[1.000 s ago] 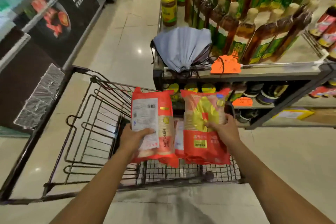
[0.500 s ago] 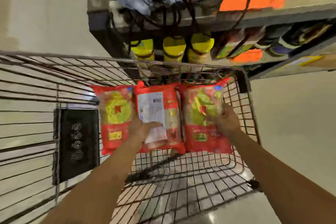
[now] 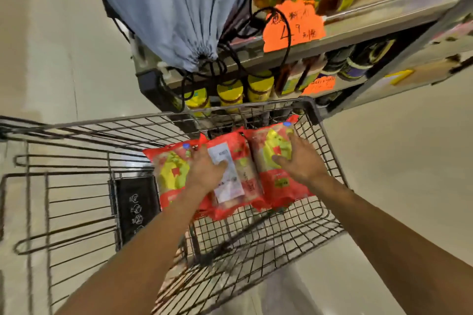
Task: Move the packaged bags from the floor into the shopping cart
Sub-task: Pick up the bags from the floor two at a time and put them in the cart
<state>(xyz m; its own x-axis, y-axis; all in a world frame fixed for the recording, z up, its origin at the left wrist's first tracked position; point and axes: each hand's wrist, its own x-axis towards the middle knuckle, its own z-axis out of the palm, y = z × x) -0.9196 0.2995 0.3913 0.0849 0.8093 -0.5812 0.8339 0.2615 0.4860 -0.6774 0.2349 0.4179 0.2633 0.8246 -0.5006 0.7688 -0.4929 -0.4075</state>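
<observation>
Placement step. Three red plastic packaged bags lie side by side at the far right end of the wire shopping cart (image 3: 313, 110): left bag (image 3: 171, 174); middle bag (image 3: 236, 179), under the left hand (image 3: 207, 170), fingers spread flat; right bag (image 3: 276, 161), under the flattened right hand (image 3: 302, 162). Neither hand clearly grips. Next, probably: lift both hands clear.

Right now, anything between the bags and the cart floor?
Nothing visible. Three red bags sit in a row at the far end of the cart. The left hand rests on the middle bag, the right hand on the right bag; the left bag lies alongside. Whether they touch the wire floor yet can't be told.
</observation>
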